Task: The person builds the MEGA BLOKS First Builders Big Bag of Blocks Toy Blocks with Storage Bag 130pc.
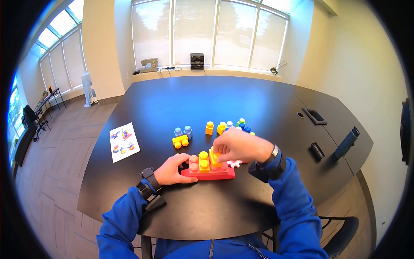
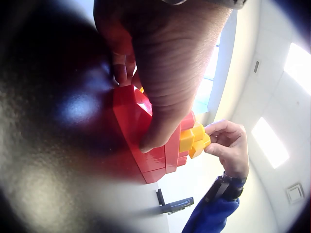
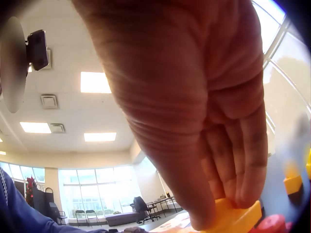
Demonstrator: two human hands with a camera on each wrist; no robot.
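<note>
A long red toy block base lies on the dark table before me, its ends slanted. Studded red and yellow building blocks stand on top of it. My left hand grips the base's left end, thumb along the near side, as the left wrist view also shows. From above, my right hand pinches a yellow building block between thumb and fingers. That block sits over the base, just right of the other yellow one. Part of it is hidden behind the fingers.
A white picture sheet lies to the left. Beyond the base are a yellow block with blue-grey ones, another yellow block and several coloured blocks. A white gear lies beside my right hand. A dark blue cylindrical object stands far right.
</note>
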